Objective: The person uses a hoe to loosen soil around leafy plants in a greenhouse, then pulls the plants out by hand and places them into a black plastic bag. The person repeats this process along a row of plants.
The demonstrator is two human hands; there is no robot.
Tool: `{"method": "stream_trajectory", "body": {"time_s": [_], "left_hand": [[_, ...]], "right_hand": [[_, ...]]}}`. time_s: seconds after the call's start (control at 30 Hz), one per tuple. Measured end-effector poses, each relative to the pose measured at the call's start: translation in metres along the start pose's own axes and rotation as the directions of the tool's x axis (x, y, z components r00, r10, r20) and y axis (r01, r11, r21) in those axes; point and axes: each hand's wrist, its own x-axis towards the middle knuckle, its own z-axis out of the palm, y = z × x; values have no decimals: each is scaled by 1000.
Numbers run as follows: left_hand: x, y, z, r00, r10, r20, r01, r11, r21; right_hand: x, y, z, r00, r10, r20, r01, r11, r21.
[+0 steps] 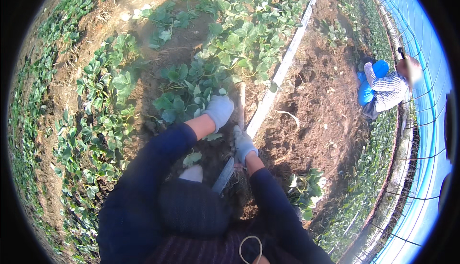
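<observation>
My left hand, in a pale work glove, reaches into a dense clump of green strawberry plants. Its fingers are tucked at the leaf stems, and what they hold is hidden. To the right and lower, my right hand, gloved alike, lies around or against a wooden handle that points away from me; whether its fingers close on it is unclear. A long pale flat strip runs diagonally over the soil beneath or beside this hand. Below my left hand lies a loose leaf.
Another person in a striped top and blue legwear crouches at the right. Behind them curves a blue plastic greenhouse wall with wire ribs. Rows of leafy plants stand at the left. A small plant grows at the lower right in bare brown soil.
</observation>
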Motion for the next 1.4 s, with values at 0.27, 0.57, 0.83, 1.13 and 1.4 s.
{"method": "stream_trajectory", "body": {"time_s": [0.27, 0.57, 0.83, 1.13, 1.4], "left_hand": [[-17, -11, -8, 1000, 6, 30, -2, 991, -135], [-106, -6, -20, 992, -88, 87, 98, 988, -116], [-107, 8, -19, 991, -90, 94, 102, 986, -131], [-161, -1, -47, 979, -176, 106, 195, 959, -206], [-103, 13, -55, 993, -116, 7, 116, 991, -69]], "right_hand": [[-56, -66, -34, 973, 137, 187, -198, 910, 364], [-106, -26, -61, 985, 135, 108, -168, 892, 420], [-147, -90, -95, 831, -486, -271, 553, 667, 500], [-157, 2, -57, 941, 151, 304, -273, 869, 414], [-140, -14, -80, 993, -85, 80, 42, 900, 434]]}}
